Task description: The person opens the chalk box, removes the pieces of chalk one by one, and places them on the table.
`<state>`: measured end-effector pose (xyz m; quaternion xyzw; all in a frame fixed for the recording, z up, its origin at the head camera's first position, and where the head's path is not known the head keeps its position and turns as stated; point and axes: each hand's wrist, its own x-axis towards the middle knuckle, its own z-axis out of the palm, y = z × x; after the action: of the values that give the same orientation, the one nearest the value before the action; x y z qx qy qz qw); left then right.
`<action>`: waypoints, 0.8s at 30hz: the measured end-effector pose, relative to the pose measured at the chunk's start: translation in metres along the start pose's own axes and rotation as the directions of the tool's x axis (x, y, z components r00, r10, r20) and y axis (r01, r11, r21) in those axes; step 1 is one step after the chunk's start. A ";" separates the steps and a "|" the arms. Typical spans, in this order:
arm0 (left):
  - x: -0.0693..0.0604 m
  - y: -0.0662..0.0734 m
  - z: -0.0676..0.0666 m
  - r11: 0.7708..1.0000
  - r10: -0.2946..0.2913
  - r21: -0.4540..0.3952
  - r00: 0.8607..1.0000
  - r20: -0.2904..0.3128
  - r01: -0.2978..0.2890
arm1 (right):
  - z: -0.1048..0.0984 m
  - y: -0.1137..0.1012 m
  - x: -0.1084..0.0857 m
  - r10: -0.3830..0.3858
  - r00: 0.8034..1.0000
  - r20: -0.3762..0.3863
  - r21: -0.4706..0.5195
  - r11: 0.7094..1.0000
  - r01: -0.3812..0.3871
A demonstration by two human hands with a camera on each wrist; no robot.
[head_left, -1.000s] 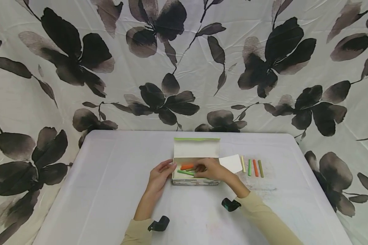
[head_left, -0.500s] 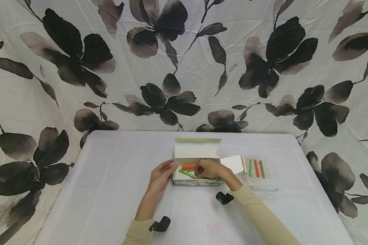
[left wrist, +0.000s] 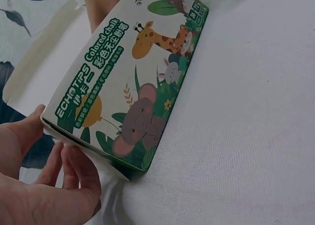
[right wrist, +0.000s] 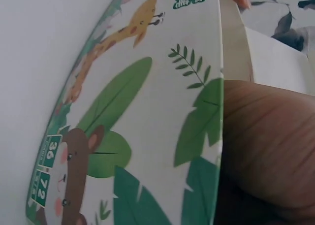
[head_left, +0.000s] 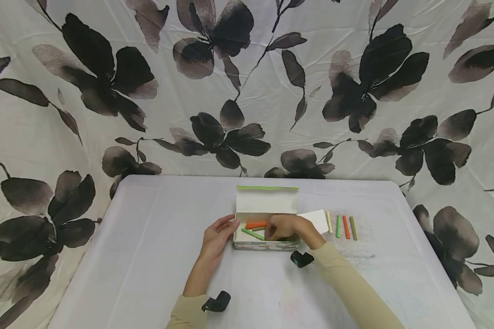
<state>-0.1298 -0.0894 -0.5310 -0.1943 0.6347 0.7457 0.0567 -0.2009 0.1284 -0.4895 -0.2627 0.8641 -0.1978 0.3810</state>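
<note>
A chalk box point(head_left: 266, 246) printed "Colored chalk" stands with its lid raised on the white-covered table. My left hand point(head_left: 219, 235) holds the box's left end, thumb at the rim and fingers bent against the side in the left wrist view. Reaching over the front wall, my right hand point(head_left: 286, 226) has its fingers down inside the box. Its fingertips are hidden, so whether they hold anything does not show. Left of them in the box lie an orange chalk stick point(head_left: 256, 225) and a green chalk stick point(head_left: 253, 234).
Right of the box, a yellow chalk point(head_left: 329, 222), a green chalk point(head_left: 337, 226), an orange chalk point(head_left: 346, 227) and an olive chalk point(head_left: 353, 228) lie in a row. The box's white side flap point(head_left: 316, 220) sticks out toward them. Floral cloth point(head_left: 230, 91) hangs behind the table.
My right hand has shifted slightly and reaches lower into the box, its wrist and forearm drawn a little left. My left hand stays on the box's left end.
</note>
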 end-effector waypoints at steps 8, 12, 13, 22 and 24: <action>-0.003 0.003 0.002 1.000 0.002 0.028 1.000 -0.009 -0.002 | -0.004 0.001 0.002 -0.011 0.996 0.090 -0.008 1.000 0.012; -0.003 0.002 0.003 1.000 0.011 0.029 0.999 -0.037 -0.010 | -0.005 0.000 0.001 -0.038 0.995 0.097 -0.026 0.999 0.040; -0.002 0.001 0.004 1.000 0.012 0.027 0.999 -0.044 -0.011 | -0.006 0.001 0.001 -0.051 0.994 0.100 -0.033 0.998 0.054; -0.003 0.003 0.006 1.000 -0.003 -0.018 0.998 -0.055 0.002 | -0.011 0.002 -0.002 -0.168 0.984 0.053 0.001 0.986 0.168; -0.003 0.003 0.006 0.999 -0.013 -0.032 0.999 -0.051 0.012 | -0.011 0.004 -0.002 -0.197 0.980 0.007 0.018 0.980 0.197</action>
<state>-0.1291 -0.0839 -0.5263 -0.2183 0.6230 0.7500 0.0420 -0.2086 0.1342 -0.4835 -0.3444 0.8306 -0.2408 0.3654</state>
